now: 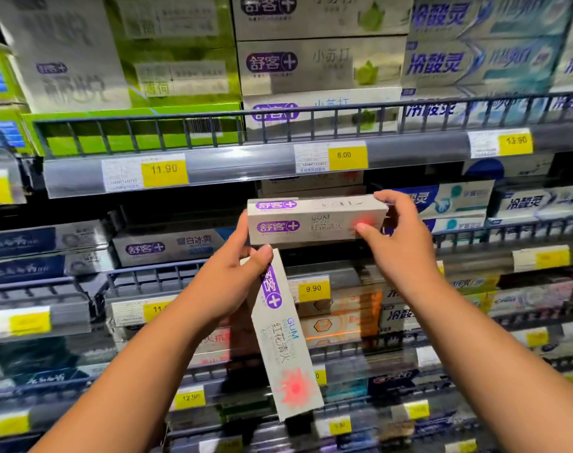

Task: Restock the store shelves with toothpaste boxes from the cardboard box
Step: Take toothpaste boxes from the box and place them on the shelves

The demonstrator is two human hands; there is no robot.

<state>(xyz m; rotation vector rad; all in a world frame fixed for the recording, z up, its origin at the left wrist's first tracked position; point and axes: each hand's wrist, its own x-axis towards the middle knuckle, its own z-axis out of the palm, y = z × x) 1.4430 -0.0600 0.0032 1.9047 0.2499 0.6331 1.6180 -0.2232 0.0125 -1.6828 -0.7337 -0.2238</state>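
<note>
A silver toothpaste box (308, 220) with a purple logo and a red flower lies level in front of the middle shelf (167, 273). My right hand (399, 243) grips its right end, thumb on the front face. My left hand (233, 276) touches that box's left end and also holds a second, matching toothpaste box (285, 341), which hangs down at a slant, its red flower end lowest. The cardboard box is out of view.
The top shelf (278, 161) carries stacked green, silver and blue-white toothpaste boxes behind a wire rail, with yellow price tags below. A silver box (167, 246) lies on the middle shelf to the left; blue-white boxes (458, 201) lie to the right. More shelves run below.
</note>
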